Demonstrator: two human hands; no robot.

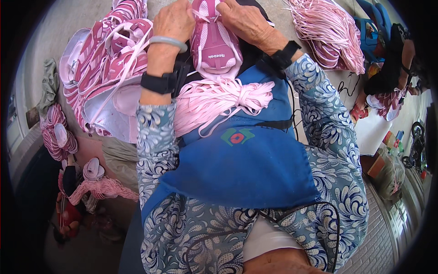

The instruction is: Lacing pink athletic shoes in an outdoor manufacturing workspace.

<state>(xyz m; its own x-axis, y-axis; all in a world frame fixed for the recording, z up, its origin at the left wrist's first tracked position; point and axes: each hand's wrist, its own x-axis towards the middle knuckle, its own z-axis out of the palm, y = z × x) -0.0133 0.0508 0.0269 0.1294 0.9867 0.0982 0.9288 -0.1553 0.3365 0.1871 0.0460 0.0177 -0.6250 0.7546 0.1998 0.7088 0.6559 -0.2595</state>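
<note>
A pink and mauve shoe upper (215,54) lies at the top middle, its rounded toe toward me. My left hand (174,22) is closed at its left edge, with a pale pink shoelace (208,18) running from the fingers across the upper. At the right edge, my right hand (246,23) is closed too, pinching the lace on that side; its fingertips are partly hidden. On the blue apron (246,169) over my lap rests a tied bundle of pale pink shoelaces (214,102), just below the toe.
Stacked shoe uppers (107,68) in pink and white are heaped at my left. A pile of laced uppers (326,34) lies on the floor at the far right. Other people (73,219) sit at the lower left and the right edge, near more uppers (57,132).
</note>
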